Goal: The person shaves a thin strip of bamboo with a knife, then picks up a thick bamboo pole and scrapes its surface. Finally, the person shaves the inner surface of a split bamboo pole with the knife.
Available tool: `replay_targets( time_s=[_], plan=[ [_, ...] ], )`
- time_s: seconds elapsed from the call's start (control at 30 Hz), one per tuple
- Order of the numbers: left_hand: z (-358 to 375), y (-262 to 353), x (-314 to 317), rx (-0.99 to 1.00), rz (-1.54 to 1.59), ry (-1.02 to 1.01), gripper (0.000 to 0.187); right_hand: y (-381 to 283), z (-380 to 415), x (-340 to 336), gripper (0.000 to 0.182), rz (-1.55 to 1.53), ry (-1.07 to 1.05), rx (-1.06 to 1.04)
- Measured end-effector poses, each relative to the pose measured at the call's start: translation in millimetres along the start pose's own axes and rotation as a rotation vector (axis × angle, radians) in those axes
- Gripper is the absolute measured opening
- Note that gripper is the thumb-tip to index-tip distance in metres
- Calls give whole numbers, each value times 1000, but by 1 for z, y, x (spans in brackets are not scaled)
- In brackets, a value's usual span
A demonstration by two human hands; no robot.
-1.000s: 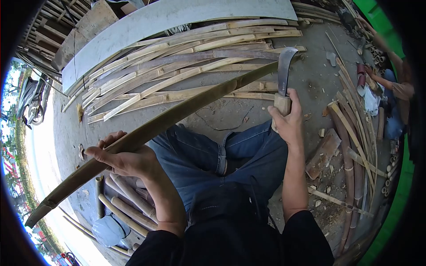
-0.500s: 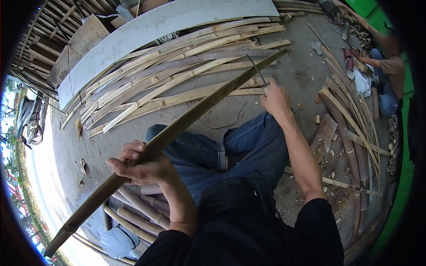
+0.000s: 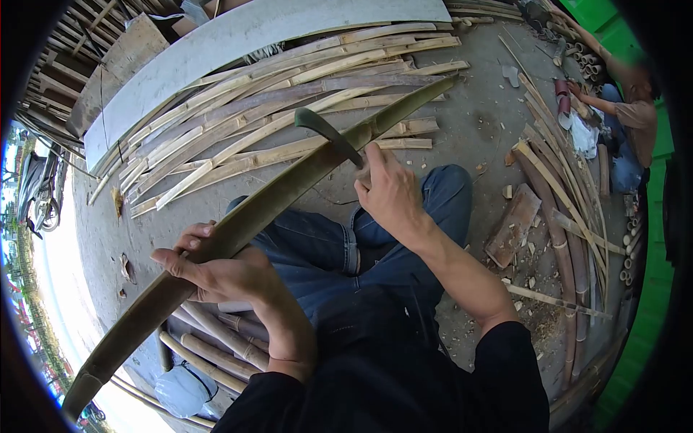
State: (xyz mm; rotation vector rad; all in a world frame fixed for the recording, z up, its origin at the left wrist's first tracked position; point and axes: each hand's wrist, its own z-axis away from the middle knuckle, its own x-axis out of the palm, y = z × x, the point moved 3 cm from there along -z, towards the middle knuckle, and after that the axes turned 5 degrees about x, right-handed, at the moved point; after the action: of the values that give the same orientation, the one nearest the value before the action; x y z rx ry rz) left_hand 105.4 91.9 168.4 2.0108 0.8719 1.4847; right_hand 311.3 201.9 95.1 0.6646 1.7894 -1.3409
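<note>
A long split bamboo strip (image 3: 267, 198) runs diagonally across my lap, its hollow inner side turned up. My left hand (image 3: 224, 267) is closed around its lower part, thumb on the near edge and fingertips over the far one. In my right hand (image 3: 393, 187) is the handle of a machete (image 3: 326, 132) with a dark, hooked blade. That blade lies across the upper half of the strip, its curved tip reaching past the far edge. Both hands are above my crossed legs (image 3: 303, 238).
Split bamboo lengths (image 3: 238, 123) lie in rows ahead, beside a long pale board (image 3: 253, 36). Bamboo poles (image 3: 216, 353) rest near my left side. To the right are a wood block (image 3: 514, 225), chips and more bamboo strips (image 3: 570, 195). Another person (image 3: 635, 119) sits at the far right.
My right hand has moved left and down, bringing the machete across the strip with its blade's broad side showing. The strip has rolled, so more of its hollow side faces up.
</note>
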Motion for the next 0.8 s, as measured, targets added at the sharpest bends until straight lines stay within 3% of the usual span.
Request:
replay_targets(
  time_s=[0.07, 0.13, 0.2, 0.27, 0.33, 0.43, 0.47, 0.57, 0.7, 0.8],
  plan=[
    [-3, 0, 9, 44, -91, 62, 34, 17, -17, 4, 48, 89, 11, 40],
    [-3, 1, 7, 42, -87, 61, 37, 71, -48, 10, 49, 186, 36, 213],
    [-2, -3, -1, -13, -38, 16, 39, 54, -43, -12, 47, 192, 18, 188],
    [4, 4, 6, 39, -134, 52, 41, 6, -7, -22, 45, 104, -98, -32],
    [3, 3, 12, 34, -131, 53, 40, 14, -9, -21, 45, 76, -77, -111],
    [1, -2, 4, 41, -114, 29, 40, 84, -54, -20, 47, 197, -34, 152],
    [-1, -1, 2, 43, -101, 29, 40, 84, -45, -15, 47, 199, -22, 148],
    [-2, -7, 0, -72, -93, 29, 41, 0, 4, -28, 45, -33, -210, -33],
    [-8, -17, -10, -52, -77, 44, 39, 18, -20, -36, 48, -139, -303, -103],
    [-11, -22, -10, -40, -115, 146, 38, -7, -14, -36, 52, 146, -319, -10]
  ],
)
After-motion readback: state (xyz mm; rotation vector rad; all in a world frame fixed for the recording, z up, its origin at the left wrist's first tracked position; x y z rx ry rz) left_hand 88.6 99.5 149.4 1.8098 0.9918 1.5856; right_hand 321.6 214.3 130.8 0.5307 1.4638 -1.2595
